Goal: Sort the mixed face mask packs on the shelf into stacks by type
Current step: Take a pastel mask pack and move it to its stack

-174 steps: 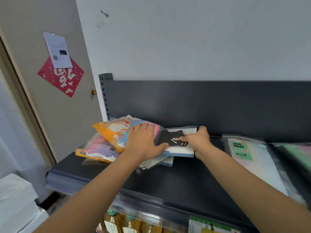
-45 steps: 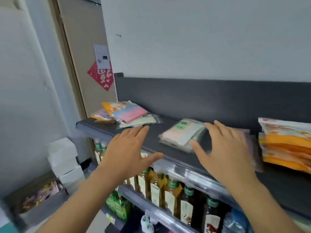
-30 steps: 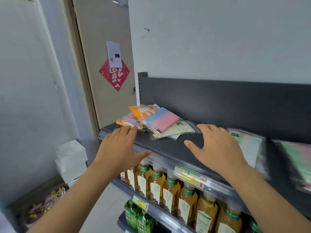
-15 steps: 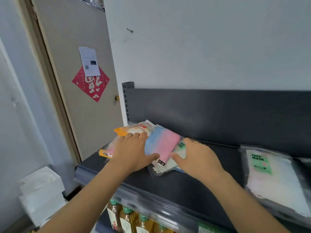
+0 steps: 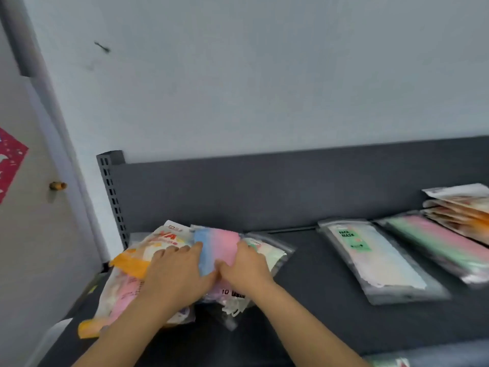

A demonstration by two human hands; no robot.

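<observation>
A mixed pile of mask packs lies at the left end of the dark shelf (image 5: 312, 308). On top is a blue-and-pink pack (image 5: 217, 246). Left of it and partly under it is an orange-and-white pack (image 5: 148, 251), and a clear pack of pale masks (image 5: 272, 254) sits beneath on the right. My left hand (image 5: 176, 275) rests flat on the orange pack, fingertips touching the blue-and-pink pack's left side. My right hand (image 5: 246, 267) holds that pack at its right edge, thumb on top and fingers curled at the edge.
Further right on the shelf lie a clear "FACE MASK" pack (image 5: 375, 258), a green-and-pink pack (image 5: 436, 245) and a stack of orange packs (image 5: 460, 207). A dark back panel (image 5: 264, 192) closes the rear. A door with a red paper decoration (image 5: 10, 162) stands at the left.
I have leaned in closer to the pile. My right hand has slid left from the clear pack onto the blue-and-pink pack. My left hand stays pressed on the pile.
</observation>
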